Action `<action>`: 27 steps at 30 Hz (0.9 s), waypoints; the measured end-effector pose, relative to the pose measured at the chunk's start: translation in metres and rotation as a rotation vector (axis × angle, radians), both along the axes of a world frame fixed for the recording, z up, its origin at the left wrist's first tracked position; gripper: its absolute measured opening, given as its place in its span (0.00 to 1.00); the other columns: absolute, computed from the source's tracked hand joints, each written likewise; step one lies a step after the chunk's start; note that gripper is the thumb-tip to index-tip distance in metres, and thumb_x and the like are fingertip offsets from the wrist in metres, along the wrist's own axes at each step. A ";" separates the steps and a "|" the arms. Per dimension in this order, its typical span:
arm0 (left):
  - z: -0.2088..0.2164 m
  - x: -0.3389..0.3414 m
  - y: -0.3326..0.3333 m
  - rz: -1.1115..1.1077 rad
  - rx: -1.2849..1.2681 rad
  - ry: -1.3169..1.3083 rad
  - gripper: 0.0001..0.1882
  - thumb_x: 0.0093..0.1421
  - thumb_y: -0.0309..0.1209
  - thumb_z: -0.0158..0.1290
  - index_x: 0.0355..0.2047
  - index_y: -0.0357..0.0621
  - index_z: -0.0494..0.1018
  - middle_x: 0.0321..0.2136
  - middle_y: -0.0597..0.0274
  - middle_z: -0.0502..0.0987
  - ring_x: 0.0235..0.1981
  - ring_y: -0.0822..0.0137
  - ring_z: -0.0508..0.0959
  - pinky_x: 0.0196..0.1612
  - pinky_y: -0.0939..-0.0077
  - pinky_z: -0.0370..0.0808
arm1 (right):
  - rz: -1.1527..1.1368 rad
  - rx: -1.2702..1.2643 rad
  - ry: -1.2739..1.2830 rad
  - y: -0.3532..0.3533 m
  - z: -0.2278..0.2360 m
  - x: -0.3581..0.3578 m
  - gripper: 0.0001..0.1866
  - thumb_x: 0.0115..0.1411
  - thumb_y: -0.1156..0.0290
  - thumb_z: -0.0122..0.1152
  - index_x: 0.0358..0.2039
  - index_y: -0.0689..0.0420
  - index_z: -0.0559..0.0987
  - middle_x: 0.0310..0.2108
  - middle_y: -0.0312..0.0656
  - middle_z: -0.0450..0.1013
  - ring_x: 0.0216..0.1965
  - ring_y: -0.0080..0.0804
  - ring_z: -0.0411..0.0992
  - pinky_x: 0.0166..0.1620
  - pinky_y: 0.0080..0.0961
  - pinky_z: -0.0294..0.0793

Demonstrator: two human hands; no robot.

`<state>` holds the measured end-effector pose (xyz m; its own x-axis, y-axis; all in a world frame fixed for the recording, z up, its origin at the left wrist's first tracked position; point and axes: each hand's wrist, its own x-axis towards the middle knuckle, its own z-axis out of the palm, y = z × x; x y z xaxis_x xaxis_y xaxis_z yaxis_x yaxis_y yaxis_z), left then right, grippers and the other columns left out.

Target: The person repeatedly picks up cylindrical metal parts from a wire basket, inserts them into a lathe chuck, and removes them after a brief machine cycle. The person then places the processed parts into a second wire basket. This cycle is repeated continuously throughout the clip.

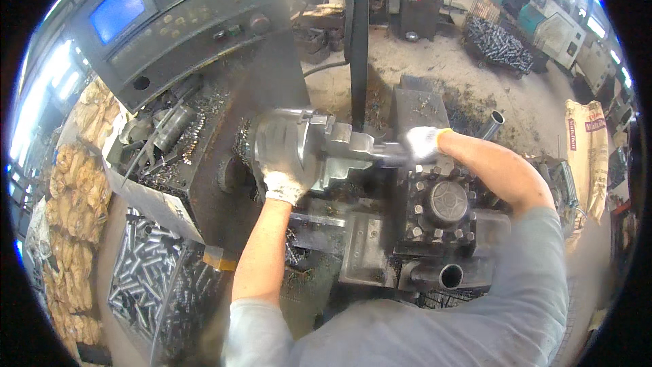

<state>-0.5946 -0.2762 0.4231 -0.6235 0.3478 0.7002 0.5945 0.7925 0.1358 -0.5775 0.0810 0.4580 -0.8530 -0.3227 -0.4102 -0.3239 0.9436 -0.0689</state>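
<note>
My left hand (283, 182), in a white knit glove, is at the lower face of the lathe chuck (288, 139). Its fingers blur into the grey metal, so their pose is unclear. Stepped chuck jaws (346, 141) stick out to the right of the chuck. A short metal tube (389, 152) lies in line with them. Around the tube's right end my gloved right hand (422, 144) is closed, slightly smeared by motion. Just below that hand stands the square tool turret (447, 204), with bolts around its round cap.
A control panel with a blue screen (117, 11) rises at upper left. Metal tubes fill a bin (178, 278) at lower left, and a basket (499, 44) at the far right. Metal chips (197, 139) litter the machine. A paper sack (585, 156) stands at right.
</note>
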 end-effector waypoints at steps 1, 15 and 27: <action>-0.001 0.000 0.000 0.011 -0.022 0.036 0.45 0.46 0.37 0.66 0.66 0.37 0.68 0.65 0.40 0.69 0.70 0.36 0.64 0.75 0.38 0.54 | 0.042 0.130 0.131 0.003 0.016 0.012 0.23 0.46 0.55 0.75 0.37 0.59 0.88 0.33 0.53 0.84 0.37 0.52 0.85 0.40 0.43 0.84; -0.080 0.181 0.010 -1.039 1.111 -1.301 0.35 0.68 0.42 0.61 0.69 0.37 0.64 0.67 0.45 0.68 0.70 0.49 0.68 0.74 0.51 0.63 | -0.896 -1.342 -0.317 -0.175 0.025 0.284 0.27 0.58 0.55 0.73 0.51 0.62 0.81 0.39 0.41 0.83 0.40 0.29 0.82 0.43 0.30 0.82; -0.120 0.225 0.022 -0.464 1.165 -1.856 0.29 0.74 0.49 0.52 0.64 0.40 0.72 0.57 0.53 0.78 0.60 0.57 0.76 0.63 0.65 0.73 | -1.040 -0.799 -0.145 -0.173 -0.141 0.350 0.28 0.51 0.49 0.73 0.45 0.59 0.87 0.37 0.51 0.85 0.40 0.43 0.83 0.48 0.42 0.81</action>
<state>-0.3692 -0.2538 0.3029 -0.6499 0.6170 -0.4438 -0.6450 -0.1388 0.7515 -0.2275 -0.0916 0.3167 -0.8133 0.2579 -0.5216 0.5801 0.4291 -0.6923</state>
